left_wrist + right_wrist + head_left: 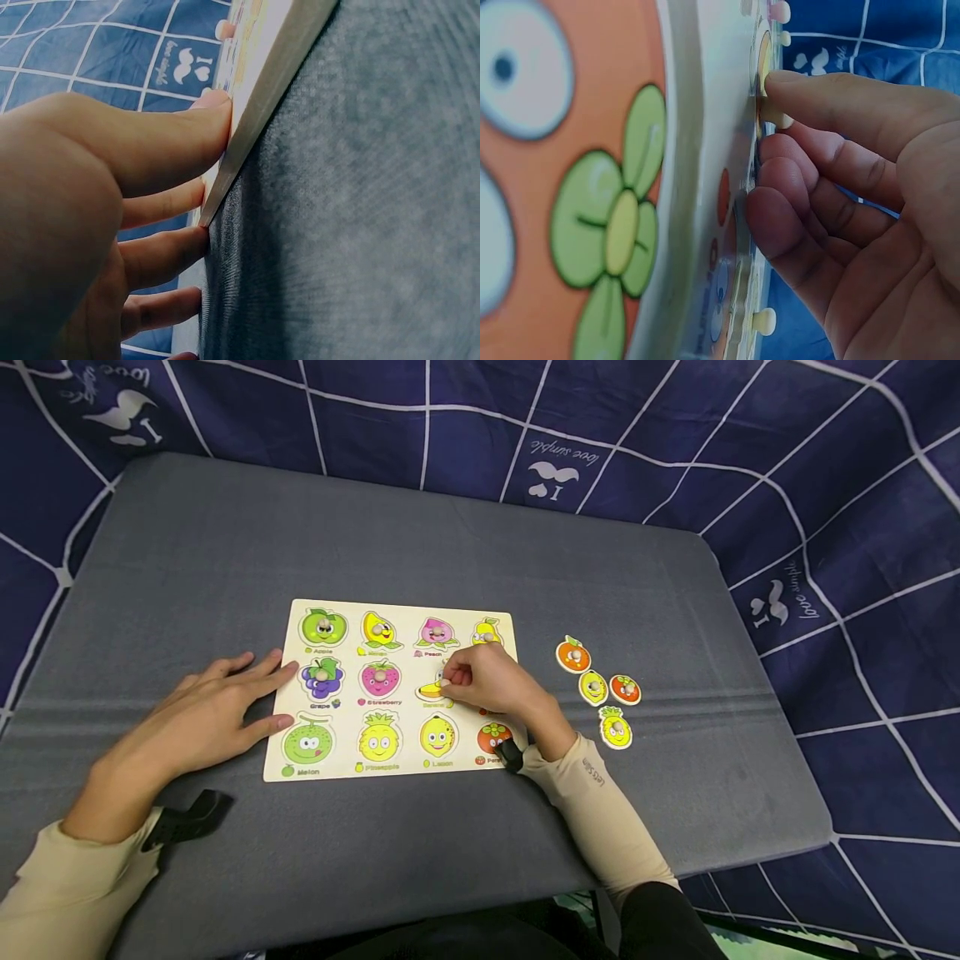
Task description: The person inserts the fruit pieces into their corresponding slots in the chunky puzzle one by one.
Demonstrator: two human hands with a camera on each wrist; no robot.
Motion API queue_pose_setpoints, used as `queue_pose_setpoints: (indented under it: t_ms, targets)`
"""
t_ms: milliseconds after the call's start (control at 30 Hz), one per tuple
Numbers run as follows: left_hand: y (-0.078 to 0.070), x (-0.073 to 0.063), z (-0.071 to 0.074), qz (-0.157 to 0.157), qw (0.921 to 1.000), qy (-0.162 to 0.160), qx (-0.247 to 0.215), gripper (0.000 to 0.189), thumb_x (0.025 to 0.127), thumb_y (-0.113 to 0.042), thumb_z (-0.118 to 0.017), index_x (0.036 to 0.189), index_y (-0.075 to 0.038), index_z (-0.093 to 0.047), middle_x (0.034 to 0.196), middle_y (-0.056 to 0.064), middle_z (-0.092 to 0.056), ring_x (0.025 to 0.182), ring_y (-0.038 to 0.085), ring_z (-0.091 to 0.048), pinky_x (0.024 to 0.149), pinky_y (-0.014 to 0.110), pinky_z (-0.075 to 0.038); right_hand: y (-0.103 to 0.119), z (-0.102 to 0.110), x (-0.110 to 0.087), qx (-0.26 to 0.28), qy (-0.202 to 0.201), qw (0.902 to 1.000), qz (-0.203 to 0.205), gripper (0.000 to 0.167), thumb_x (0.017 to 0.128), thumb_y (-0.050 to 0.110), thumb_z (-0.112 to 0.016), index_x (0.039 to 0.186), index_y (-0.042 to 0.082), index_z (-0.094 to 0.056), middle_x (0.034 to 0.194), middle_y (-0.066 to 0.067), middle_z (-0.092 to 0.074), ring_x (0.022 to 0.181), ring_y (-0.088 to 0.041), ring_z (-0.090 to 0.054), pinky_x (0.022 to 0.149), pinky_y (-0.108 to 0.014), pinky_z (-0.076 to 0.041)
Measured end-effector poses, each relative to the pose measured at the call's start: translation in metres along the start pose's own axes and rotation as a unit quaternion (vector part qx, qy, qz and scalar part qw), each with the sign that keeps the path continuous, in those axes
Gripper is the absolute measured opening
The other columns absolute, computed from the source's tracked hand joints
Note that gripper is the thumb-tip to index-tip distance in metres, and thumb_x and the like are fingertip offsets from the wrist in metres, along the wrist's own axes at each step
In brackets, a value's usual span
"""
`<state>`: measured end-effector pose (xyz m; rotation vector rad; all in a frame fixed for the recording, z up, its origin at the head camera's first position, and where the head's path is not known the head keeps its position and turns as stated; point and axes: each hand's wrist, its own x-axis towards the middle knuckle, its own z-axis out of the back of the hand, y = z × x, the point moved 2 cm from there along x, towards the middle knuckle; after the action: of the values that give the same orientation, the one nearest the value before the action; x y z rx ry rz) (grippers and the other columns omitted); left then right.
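Note:
A wooden fruit puzzle board (405,703) lies flat on the grey table. My right hand (491,681) pinches the knob of the banana piece (430,692) over the board's middle row, hiding part of that piece. In the right wrist view, thumb and forefinger meet at the small knob (778,114) while the other fingers curl in. My left hand (198,714) has its fingers spread, and its fingertips and thumb touch the board's left edge. Knobbed pieces such as the apple (323,627), the grape (322,679) and the strawberry (380,678) sit in the board.
Loose pieces lie right of the board: an orange (573,655), a lemon (593,688), a red-orange fruit (625,690) and a pineapple (616,728). Bare grey tabletop (450,547) stretches behind the board. Dark blue checked cloth (480,427) hangs around the table.

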<state>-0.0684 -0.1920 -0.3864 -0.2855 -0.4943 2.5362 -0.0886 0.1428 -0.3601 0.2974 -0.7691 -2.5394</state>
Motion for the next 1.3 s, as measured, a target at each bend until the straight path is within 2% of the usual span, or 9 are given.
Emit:
queue_pose_setpoints:
  t_ms: [333,867,1100,1300]
  targets:
    - [-0.002,0.003,0.001,0.014,0.9995,0.028,0.007,0.075,0.093,-0.046,-0.066,0.153,-0.011,-0.038,0.155,0.025,-0.031,0.136,0.054,-0.028,0.094,0.072,-0.029,0.000,0.001,-0.003,-0.005,-0.003,1.0000,0.003,0.007,0.083,0.011,-0.078,0.081,0.007,-0.072,0.065,0.005,-0.061,0.059,-0.005,-0.053,0.061,-0.021,-0.045]
    - [-0.001,0.002,0.000,0.014,0.9996,0.025,0.005,0.075,0.093,-0.047,-0.066,0.153,-0.011,-0.038,0.155,0.025,-0.031,0.136,0.054,-0.028,0.094,0.071,-0.028,-0.011,0.009,-0.012,0.000,-0.027,0.9996,-0.006,0.008,0.082,0.012,-0.080,0.083,0.007,-0.074,0.067,0.005,-0.063,0.062,-0.006,-0.056,0.059,-0.021,-0.048]
    - [-0.001,0.000,0.000,0.003,1.0000,0.005,-0.006,0.072,0.093,-0.042,-0.068,0.151,-0.009,-0.041,0.153,0.026,-0.033,0.134,0.056,-0.030,0.097,0.072,-0.025,-0.016,0.014,-0.019,0.004,-0.032,0.9989,-0.034,0.008,0.082,0.014,-0.080,0.085,0.008,-0.074,0.069,0.005,-0.063,0.064,-0.007,-0.057,0.063,-0.023,-0.048]
    - [-0.001,0.000,0.000,0.002,1.0000,0.002,-0.007,0.072,0.093,-0.041,-0.069,0.151,-0.009,-0.040,0.153,0.026,-0.033,0.134,0.056,-0.030,0.098,0.072,-0.025,-0.020,0.021,-0.025,0.022,-0.044,0.9973,-0.054,0.009,0.083,0.013,-0.079,0.086,0.006,-0.074,0.070,0.002,-0.064,0.065,-0.009,-0.058,0.062,-0.024,-0.049]
